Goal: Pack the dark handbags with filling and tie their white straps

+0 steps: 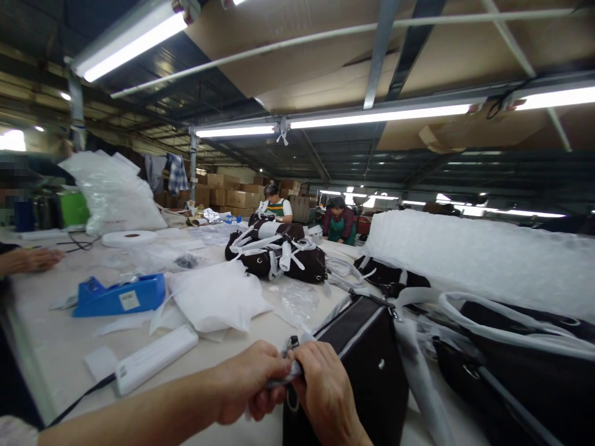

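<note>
My left grip is closed, thumb pressed against curled fingers, pinching a pale grey strip. My right grip is closed on the same strip from the other side, fingers folded over, so that the two grips almost meet. A small metal fitting projects just above the point of contact. The strip is thin, creased and slightly glossy; I cannot tell whether it is film or paper. It sits at the near left edge of a dark bag, which stands on the pale surface and is partly hidden by my right grip. The bag is boxy, of matte fabric, with a light line along its upper edge. To the left lie a blue tape dispenser of hard plastic, a long white block with a dark cord, and a soft white pouch. Beyond these rests a pile of dark bags with white-wrapped handles. On the right, a further dark bag and a bulky translucent bundle crowd the surface. A co-worker's hand rests at the far left edge.
</note>
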### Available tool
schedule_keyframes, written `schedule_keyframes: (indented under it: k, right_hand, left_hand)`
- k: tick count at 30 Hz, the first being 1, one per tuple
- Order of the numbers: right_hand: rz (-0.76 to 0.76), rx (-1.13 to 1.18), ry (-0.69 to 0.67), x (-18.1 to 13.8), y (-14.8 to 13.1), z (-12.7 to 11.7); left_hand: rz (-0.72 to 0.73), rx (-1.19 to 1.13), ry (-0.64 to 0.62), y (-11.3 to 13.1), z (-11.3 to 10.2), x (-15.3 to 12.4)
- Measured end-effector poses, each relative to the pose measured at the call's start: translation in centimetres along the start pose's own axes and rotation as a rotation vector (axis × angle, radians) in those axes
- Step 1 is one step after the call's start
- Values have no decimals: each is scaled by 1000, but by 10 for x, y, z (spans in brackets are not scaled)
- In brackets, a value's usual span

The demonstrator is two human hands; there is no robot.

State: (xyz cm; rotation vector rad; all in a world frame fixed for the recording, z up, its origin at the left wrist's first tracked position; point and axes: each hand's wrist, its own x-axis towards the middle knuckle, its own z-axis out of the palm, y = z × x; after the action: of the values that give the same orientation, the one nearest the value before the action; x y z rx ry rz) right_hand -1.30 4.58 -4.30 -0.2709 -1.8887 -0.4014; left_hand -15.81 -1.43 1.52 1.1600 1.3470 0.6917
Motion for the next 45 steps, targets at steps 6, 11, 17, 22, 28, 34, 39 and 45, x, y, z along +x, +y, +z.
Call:
schedule_keyframes:
  k: [6, 11, 17, 22, 28, 34, 39, 45]
  right_hand:
    - [16, -97, -50, 8, -3, 0]
    - [36, -99, -169, 8, 3, -2]
    - [258, 408, -640, 25, 24, -31]
    - [261, 644, -915, 63, 46, -33]
    - [299, 757, -1262, 88, 58, -11]
    - [376, 810, -1009, 80, 47, -16]
    - [271, 621, -714, 68, 31, -26]
    - [-106, 312, -463, 40, 11, -38]
  left_hand:
    - [9, 51, 31, 3, -8, -4]
    - [98, 103, 104, 1, -5, -6]
    - [382, 471, 299, -19, 2, -7]
    - [375, 932, 329, -32, 10, -10]
    - [347, 981, 311, -33, 12, -12]
    - [430, 731, 339, -30, 8, -12]
    - [262, 245, 171, -17, 2, -11]
    - [102, -13, 66, -10, 3, -11]
